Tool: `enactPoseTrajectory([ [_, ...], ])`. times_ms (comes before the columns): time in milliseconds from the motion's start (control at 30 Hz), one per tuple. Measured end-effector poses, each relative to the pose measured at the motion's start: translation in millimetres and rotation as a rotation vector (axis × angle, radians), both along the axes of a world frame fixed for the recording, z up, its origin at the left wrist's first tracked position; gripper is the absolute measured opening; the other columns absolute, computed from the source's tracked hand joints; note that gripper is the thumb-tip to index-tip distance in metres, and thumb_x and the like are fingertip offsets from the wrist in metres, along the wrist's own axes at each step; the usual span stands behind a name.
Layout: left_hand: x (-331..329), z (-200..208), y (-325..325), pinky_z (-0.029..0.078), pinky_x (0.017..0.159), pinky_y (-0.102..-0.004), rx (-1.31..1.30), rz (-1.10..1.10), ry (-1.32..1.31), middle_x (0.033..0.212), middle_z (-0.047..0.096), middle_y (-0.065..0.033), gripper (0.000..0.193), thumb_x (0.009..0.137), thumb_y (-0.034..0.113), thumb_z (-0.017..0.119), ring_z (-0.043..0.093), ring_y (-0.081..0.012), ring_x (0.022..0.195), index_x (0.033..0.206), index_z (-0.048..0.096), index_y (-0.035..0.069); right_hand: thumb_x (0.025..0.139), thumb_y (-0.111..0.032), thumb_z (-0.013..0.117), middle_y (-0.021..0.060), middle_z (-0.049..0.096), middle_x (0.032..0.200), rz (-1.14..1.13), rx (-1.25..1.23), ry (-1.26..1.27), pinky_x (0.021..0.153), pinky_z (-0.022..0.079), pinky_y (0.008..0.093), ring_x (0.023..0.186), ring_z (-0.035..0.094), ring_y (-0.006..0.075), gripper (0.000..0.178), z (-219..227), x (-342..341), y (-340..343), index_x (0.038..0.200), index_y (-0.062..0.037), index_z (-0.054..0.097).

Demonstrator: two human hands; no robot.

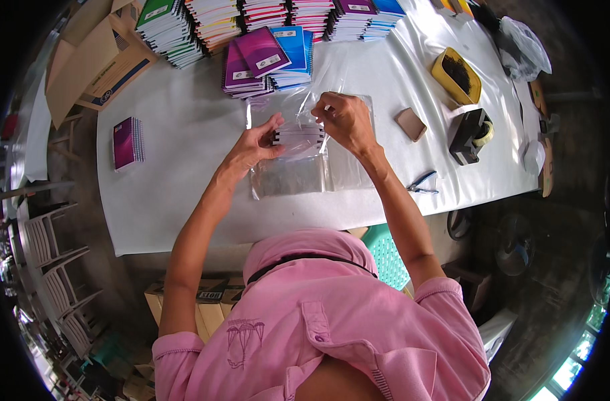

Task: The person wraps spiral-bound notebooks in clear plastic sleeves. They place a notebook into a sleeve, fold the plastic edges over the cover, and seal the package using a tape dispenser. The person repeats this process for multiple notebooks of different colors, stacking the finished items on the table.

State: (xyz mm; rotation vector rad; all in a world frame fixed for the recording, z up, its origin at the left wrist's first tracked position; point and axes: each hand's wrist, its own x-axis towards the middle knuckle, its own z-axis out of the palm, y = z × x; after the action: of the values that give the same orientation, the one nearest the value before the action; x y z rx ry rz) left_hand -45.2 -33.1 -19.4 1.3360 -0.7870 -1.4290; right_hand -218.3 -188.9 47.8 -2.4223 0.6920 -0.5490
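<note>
My left hand (255,142) grips the left side of a small stack of spiral notebooks (298,137), with the thumb nearer me and the fingers on the far side. White page edges and dark binding loops show at both ends of the stack. Clear film of a plastic bag (329,160) lies around it, though how far the stack is inside is hard to tell. At the stack's far right corner my right hand (345,120) is closed, pinching the film. More flat clear bags (288,177) lie on the table beneath both hands.
Tall notebook stacks (214,23) line the far edge, with purple and blue notebooks (261,57) in front. One purple notebook (126,144) lies left, near a cardboard box (107,70). Rightward are a yellow container (455,75), a tape dispenser (466,137), a small brown box (410,125) and cutters (423,182).
</note>
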Motion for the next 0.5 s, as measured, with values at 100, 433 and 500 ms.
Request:
enactPoseTrajectory([
  [100,-1.5,11.7,-2.5,0.031,0.108,-0.0328,-0.001,0.008,-0.080,0.151,0.034,-0.0120,0.081,0.081,0.016,0.074,0.038,-0.0227,0.135,0.148,0.030,0.005,0.079,-0.005,0.068,0.0110,0.069,0.082,0.060,0.137,-0.120,0.066,0.051,0.0380,0.076,0.067,0.0274,0.008,10.3,-3.7,-3.1,0.086,-0.0023,0.066],
  [433,17.9,-10.0,25.7,0.030,0.111,-0.0368,-0.428,0.075,-0.371,0.154,0.032,-0.0060,0.064,0.072,0.024,0.082,0.025,-0.0252,0.142,0.131,0.057,0.013,0.059,-0.027,0.087,0.0122,0.043,0.141,0.175,0.294,-0.250,0.109,0.033,0.0437,0.132,0.039,0.0316,0.058,9.2,-65.7,-6.1,0.110,-0.0092,0.064],
  [500,14.1,-18.7,25.1,0.028,0.113,-0.0392,-0.515,0.044,-0.585,0.154,0.030,-0.0065,0.058,0.069,0.021,0.083,0.021,-0.0274,0.144,0.124,0.064,0.016,0.057,-0.029,0.088,0.0121,0.041,0.143,0.100,0.373,-0.307,0.110,0.031,0.0441,0.134,0.037,0.0315,0.064,-37.1,-75.1,-0.5,0.113,-0.0101,0.063],
])
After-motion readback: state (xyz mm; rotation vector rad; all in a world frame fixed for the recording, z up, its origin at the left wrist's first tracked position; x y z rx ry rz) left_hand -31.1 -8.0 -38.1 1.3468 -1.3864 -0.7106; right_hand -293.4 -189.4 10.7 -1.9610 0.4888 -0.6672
